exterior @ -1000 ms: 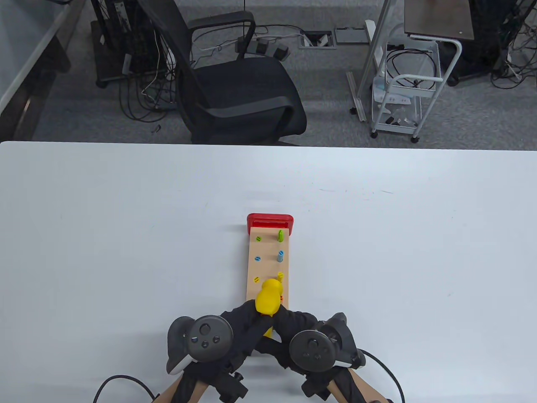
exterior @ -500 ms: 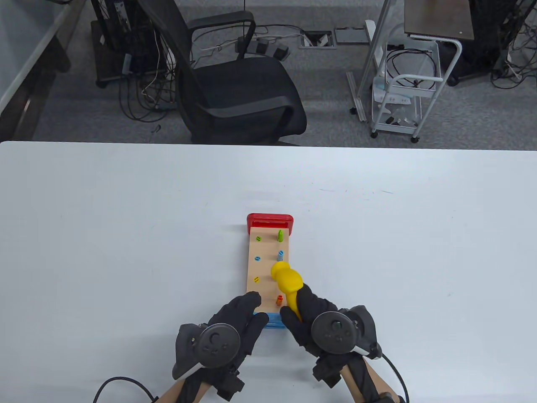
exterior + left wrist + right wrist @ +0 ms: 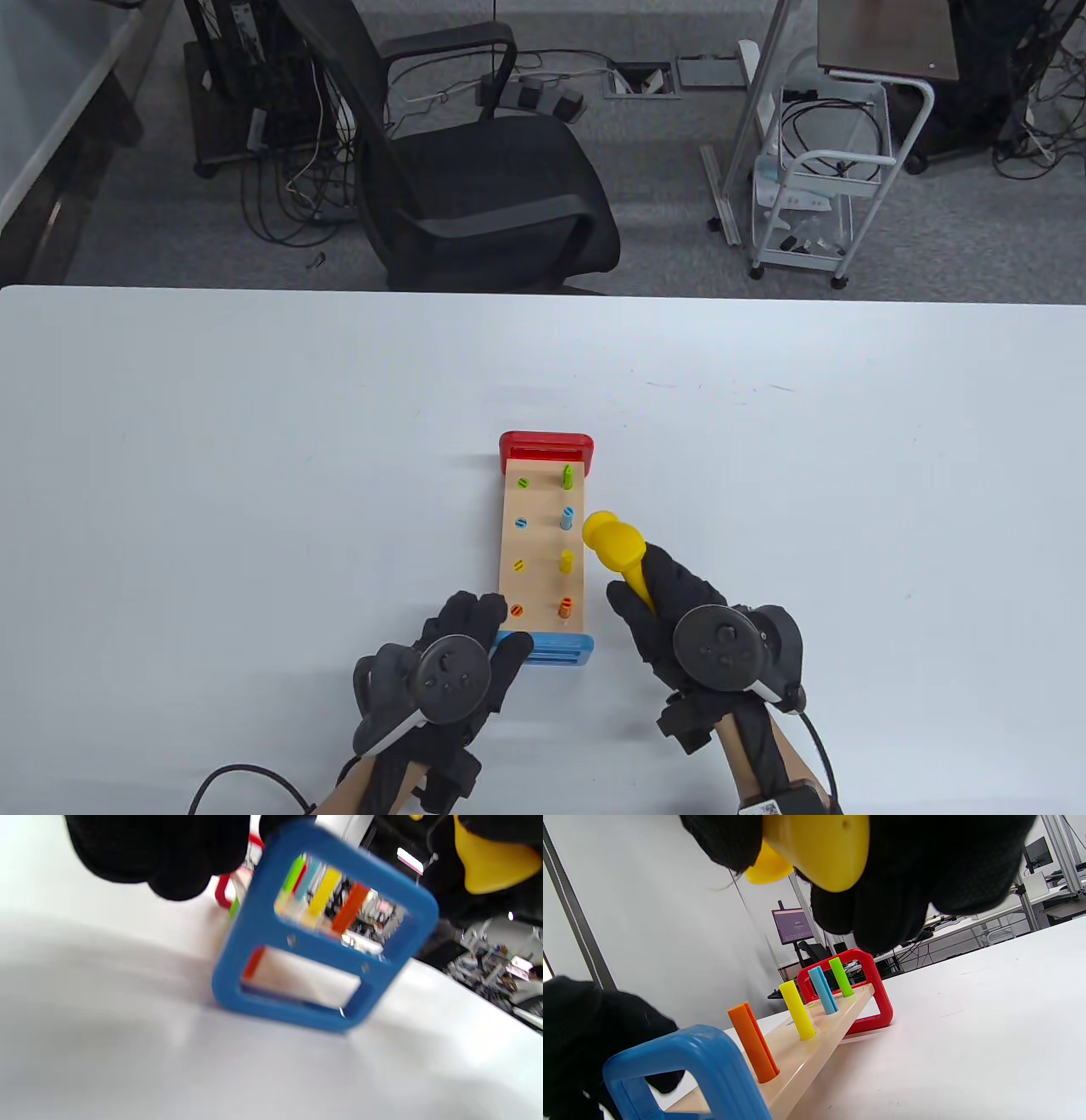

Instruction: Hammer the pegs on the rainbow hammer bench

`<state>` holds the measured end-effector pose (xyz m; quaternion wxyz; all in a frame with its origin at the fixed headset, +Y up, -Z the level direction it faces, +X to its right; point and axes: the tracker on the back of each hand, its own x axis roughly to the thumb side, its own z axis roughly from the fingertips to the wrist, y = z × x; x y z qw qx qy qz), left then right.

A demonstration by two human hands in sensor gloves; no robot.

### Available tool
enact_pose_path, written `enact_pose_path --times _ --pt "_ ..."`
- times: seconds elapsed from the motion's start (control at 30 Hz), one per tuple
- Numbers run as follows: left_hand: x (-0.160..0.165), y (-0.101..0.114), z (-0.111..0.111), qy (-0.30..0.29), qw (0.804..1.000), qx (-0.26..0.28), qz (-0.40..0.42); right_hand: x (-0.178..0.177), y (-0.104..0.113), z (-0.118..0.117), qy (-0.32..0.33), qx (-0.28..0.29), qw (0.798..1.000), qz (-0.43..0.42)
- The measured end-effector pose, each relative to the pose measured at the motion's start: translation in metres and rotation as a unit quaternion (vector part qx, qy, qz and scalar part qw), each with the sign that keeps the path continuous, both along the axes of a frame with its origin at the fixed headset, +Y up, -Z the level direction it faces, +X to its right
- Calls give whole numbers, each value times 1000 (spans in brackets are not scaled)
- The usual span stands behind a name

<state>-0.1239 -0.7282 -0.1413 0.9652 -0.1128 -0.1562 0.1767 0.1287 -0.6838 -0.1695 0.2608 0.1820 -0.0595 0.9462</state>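
Note:
The hammer bench (image 3: 543,543) is a wooden plank with a red far end (image 3: 545,444) and a blue near end (image 3: 556,649). Its right row of green (image 3: 567,476), blue (image 3: 567,518), yellow (image 3: 567,560) and orange (image 3: 565,607) pegs stands raised; the left row sits flush. My right hand (image 3: 657,607) grips the yellow hammer (image 3: 615,543) by its handle, with the head just right of the bench, beside the blue peg. My left hand (image 3: 475,632) rests on the bench's near left corner. In the right wrist view the raised pegs (image 3: 797,1010) stand below the hammer (image 3: 818,844).
The white table (image 3: 254,475) spreads wide on both sides of the bench. Beyond its far edge stand a black office chair (image 3: 475,195) and a white wire cart (image 3: 814,204). Glove cables trail off the near edge.
My right hand has carried the hammer from over the bench's near end out to its right side. My left hand has drawn back to the near left corner, and the hands have parted.

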Motion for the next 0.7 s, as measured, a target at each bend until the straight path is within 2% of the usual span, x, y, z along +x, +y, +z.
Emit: enact_pose_path --times 0.07,0.2,0.43,0.6,0.7 --pt "3 -5 -1 -4 1000 -3 -29 1 -1 -1 0 -5 1000 2" --pt "5 -18 -3 -8 999 38 -18 0 -5 -3 13 -19 1000 2" --pt "8 -23 -1 -10 995 94 -34 -2 -9 -3 22 -28 999 14" --pt "8 -23 -1 -11 994 104 -32 -5 5 8 46 32 998 2" --pt "9 -23 0 -4 992 123 -37 -13 -6 11 68 14 997 40"
